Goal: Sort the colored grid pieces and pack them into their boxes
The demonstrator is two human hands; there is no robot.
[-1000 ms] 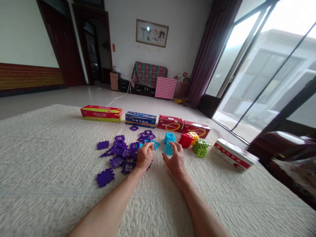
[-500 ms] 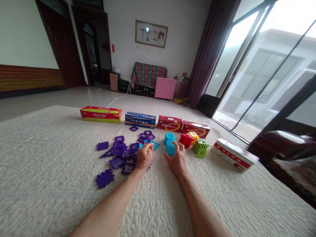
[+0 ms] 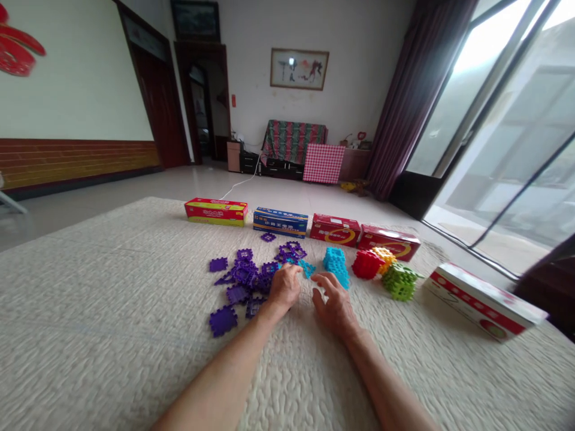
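Compared with half a second ago, the whole room sits further right in view, and the right hand (image 3: 336,305) is drawn leftward from the light-blue blocks (image 3: 335,261), its fingertips nearer the left hand (image 3: 286,286). From where I stand, those blocks are just right of the middle, the right hand's knuckles overlapping their lower edge; whether they touch, I can't tell. That hand is half spread, thumb apart from the fingers, with nothing visible in it. The left hand is curled in, fingertips drawn together; whether it pinches a piece I can't make out.

The left hand sits at the right edge of the heap of purple pieces (image 3: 238,293), left of centre, with loose light-blue pieces (image 3: 308,267) just beyond it. Right of the light-blue blocks come a red block (image 3: 366,265), a yellow block (image 3: 384,258) and a green block (image 3: 399,281), all on the quilted cover (image 3: 135,299).

To handle these pieces well, I'd say, take a single light-blue one by an exposed edge, thumb against fingertips, and lift it straight up, since the toothed rims look ready to snag on purple neighbours. The left hand could steady the heap meanwhile. The right wrist is best kept low and clear of the light-blue blocks, as a brush of the knuckles might nudge them.
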